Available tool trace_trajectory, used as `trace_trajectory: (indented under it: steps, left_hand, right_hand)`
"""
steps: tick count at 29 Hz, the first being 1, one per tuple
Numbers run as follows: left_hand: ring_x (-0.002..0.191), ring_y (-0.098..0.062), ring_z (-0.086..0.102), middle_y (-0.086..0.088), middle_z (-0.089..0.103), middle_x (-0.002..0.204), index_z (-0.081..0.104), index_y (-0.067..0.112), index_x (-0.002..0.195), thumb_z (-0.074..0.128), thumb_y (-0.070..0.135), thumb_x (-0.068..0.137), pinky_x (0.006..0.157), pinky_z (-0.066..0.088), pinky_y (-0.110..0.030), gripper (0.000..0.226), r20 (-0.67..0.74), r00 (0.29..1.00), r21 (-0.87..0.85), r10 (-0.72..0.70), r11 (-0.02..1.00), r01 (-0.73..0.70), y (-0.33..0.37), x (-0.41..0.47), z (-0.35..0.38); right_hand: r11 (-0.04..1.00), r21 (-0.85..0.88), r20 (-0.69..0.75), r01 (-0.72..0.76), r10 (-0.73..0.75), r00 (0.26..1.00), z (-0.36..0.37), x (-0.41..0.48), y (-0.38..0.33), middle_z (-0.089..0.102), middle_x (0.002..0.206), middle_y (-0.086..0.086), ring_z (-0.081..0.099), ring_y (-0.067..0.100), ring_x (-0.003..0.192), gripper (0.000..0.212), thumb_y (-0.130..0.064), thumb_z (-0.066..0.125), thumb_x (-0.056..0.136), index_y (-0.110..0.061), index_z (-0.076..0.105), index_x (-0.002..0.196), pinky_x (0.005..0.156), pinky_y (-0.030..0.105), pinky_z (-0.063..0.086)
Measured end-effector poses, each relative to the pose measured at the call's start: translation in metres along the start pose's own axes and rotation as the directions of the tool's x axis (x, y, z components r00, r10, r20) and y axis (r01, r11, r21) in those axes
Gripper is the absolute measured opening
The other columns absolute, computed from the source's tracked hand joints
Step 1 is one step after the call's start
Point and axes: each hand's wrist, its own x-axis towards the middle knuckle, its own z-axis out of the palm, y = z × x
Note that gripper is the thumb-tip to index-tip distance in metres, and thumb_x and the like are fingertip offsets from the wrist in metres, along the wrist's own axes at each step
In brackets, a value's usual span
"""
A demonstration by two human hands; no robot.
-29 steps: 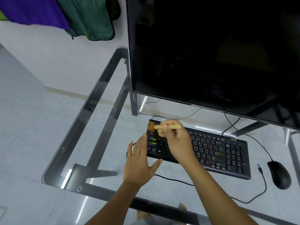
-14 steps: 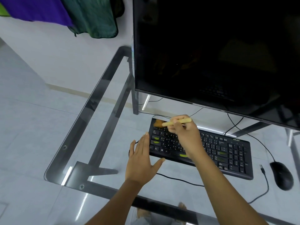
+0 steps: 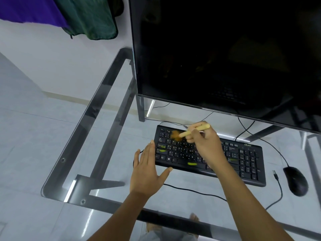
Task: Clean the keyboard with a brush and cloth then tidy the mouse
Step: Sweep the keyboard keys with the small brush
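Note:
A black keyboard point(image 3: 243, 159) lies on the glass desk below the monitor, with a few green marks on its keys. My right hand point(image 3: 206, 145) grips a small brush point(image 3: 194, 130) by its pale wooden handle; the orange bristles rest on the upper left keys. My left hand point(image 3: 147, 171) lies flat with fingers apart against the keyboard's left end. A black mouse point(image 3: 296, 180) sits to the right of the keyboard. I see no cleaning cloth on the desk.
A large dark monitor point(image 3: 225, 58) stands close behind the keyboard. The glass desk point(image 3: 107, 145) has a grey metal frame. A black cable point(image 3: 191, 189) with a loose USB plug point(image 3: 274, 172) runs in front of the keyboard. Purple and green fabric point(image 3: 86, 16) hangs at top left.
The brush has moved from the keyboard's top left corner a little rightward along the upper rows. My left hand has stayed by the keyboard's left end.

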Motion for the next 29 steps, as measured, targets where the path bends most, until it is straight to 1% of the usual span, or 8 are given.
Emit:
trace_trajectory:
  steps: [5, 9, 13, 17, 21, 23, 25, 29]
  left_hand:
    - [0.143, -0.013, 0.026, 0.001, 0.029, 0.155, 0.017, 0.016, 0.150, 0.049, 0.069, 0.085, 0.120, 0.011, -0.043, 0.090, -0.004, 1.000, -0.014, 0.000, 1.000, 0.000, 0.001, -0.001, 0.000]
    - [0.142, -0.015, 0.027, -0.001, 0.031, 0.154, 0.018, 0.014, 0.150, 0.050, 0.068, 0.085, 0.120, 0.012, -0.044, 0.090, -0.005, 1.000, -0.005, 0.007, 1.000, -0.007, 0.000, -0.001, 0.001]
    - [0.142, -0.014, 0.027, 0.000, 0.031, 0.154, 0.019, 0.015, 0.150, 0.049, 0.069, 0.084, 0.120, 0.012, -0.045, 0.090, -0.003, 1.000, -0.008, 0.004, 1.000, -0.004, 0.001, 0.000, 0.000]
    - [0.142, -0.014, 0.028, -0.001, 0.031, 0.154, 0.019, 0.012, 0.150, 0.049, 0.069, 0.084, 0.119, 0.013, -0.044, 0.092, -0.003, 1.000, 0.007, 0.007, 1.000, -0.007, 0.000, -0.001, 0.001]
    - [0.143, -0.012, 0.026, 0.000, 0.030, 0.154, 0.019, 0.014, 0.150, 0.048, 0.070, 0.084, 0.120, 0.012, -0.044, 0.091, -0.002, 1.000, -0.002, -0.001, 1.000, 0.001, 0.001, 0.000, -0.001]
    - [0.142, -0.013, 0.027, -0.001, 0.030, 0.155, 0.019, 0.013, 0.150, 0.049, 0.069, 0.084, 0.119, 0.013, -0.044, 0.091, -0.003, 1.000, 0.001, 0.005, 1.000, -0.005, 0.000, 0.000, 0.000]
    - [0.142, -0.014, 0.028, -0.001, 0.031, 0.154, 0.020, 0.013, 0.149, 0.049, 0.069, 0.084, 0.120, 0.012, -0.044, 0.091, -0.005, 1.000, 0.000, 0.002, 1.000, -0.002, 0.000, 0.000, 0.000]
    - [0.142, -0.013, 0.027, -0.001, 0.032, 0.154, 0.022, 0.014, 0.149, 0.049, 0.069, 0.084, 0.120, 0.012, -0.044, 0.090, -0.011, 1.000, -0.006, -0.001, 1.000, 0.001, 0.000, 0.001, -0.001]
  right_hand:
    - [1.000, 0.003, -0.121, -0.014, 0.014, 0.993, -0.009, -0.010, 0.005, 0.070, 0.089, 0.003, 0.068, 0.017, 0.076, 0.019, -0.007, 0.052, 0.095, -0.023, 0.059, 0.089, 0.068, 0.025, 0.056]
    - [0.996, 0.039, 0.258, -0.080, 0.068, 0.964, -0.007, -0.026, 0.010, 0.072, 0.081, 0.007, 0.070, 0.020, 0.074, 0.011, -0.014, 0.054, 0.096, -0.018, 0.062, 0.092, 0.068, 0.028, 0.060]
    - [0.999, -0.018, -0.050, 0.029, -0.030, 0.998, -0.010, -0.027, 0.017, 0.071, 0.088, -0.003, 0.069, 0.013, 0.079, 0.014, -0.022, 0.054, 0.095, -0.033, 0.060, 0.088, 0.070, 0.024, 0.055]
    - [0.999, -0.042, 0.130, -0.010, 0.016, 0.991, -0.006, -0.026, 0.013, 0.072, 0.082, 0.000, 0.070, 0.015, 0.075, 0.011, -0.014, 0.055, 0.096, -0.019, 0.063, 0.090, 0.066, 0.021, 0.057]
    - [0.997, 0.075, -0.102, -0.032, 0.040, 0.994, -0.010, -0.012, 0.009, 0.069, 0.089, 0.004, 0.067, 0.015, 0.078, 0.008, -0.014, 0.057, 0.094, -0.018, 0.063, 0.091, 0.071, 0.025, 0.055]
    - [0.948, 0.260, 0.095, -0.182, 0.163, 0.982, -0.010, -0.009, 0.003, 0.071, 0.087, 0.010, 0.071, 0.018, 0.074, 0.008, -0.015, 0.056, 0.096, -0.011, 0.062, 0.096, 0.072, 0.029, 0.059]
    - [0.967, 0.104, 0.212, -0.234, 0.209, 0.955, -0.007, -0.007, -0.001, 0.071, 0.085, 0.009, 0.071, 0.018, 0.073, 0.008, -0.018, 0.055, 0.097, -0.015, 0.062, 0.094, 0.073, 0.034, 0.060]
    - [0.998, 0.035, -0.082, -0.049, 0.052, 0.995, -0.006, 0.000, -0.002, 0.071, 0.088, 0.000, 0.069, 0.014, 0.079, 0.015, -0.014, 0.055, 0.095, -0.025, 0.060, 0.086, 0.073, 0.030, 0.056]
